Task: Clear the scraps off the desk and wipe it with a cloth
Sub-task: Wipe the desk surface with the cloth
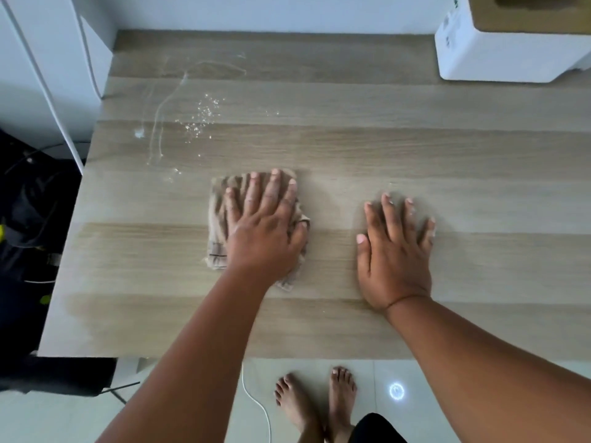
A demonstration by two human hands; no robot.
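Left hand (263, 233) flat, fingers (271, 193) spread, hiding most of crumpled cloth (217, 219); right hand (395, 254) likewise splayed.

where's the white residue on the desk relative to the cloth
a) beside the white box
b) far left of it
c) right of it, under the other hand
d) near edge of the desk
b: the white residue lies on the desk beyond and left of the cloth under the left hand.

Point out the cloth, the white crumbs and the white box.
cloth (217, 219), head view, bare left part beside the fingers.
white crumbs (204, 115), head view, middle of the scatter.
white box (479, 55), head view, front wall.
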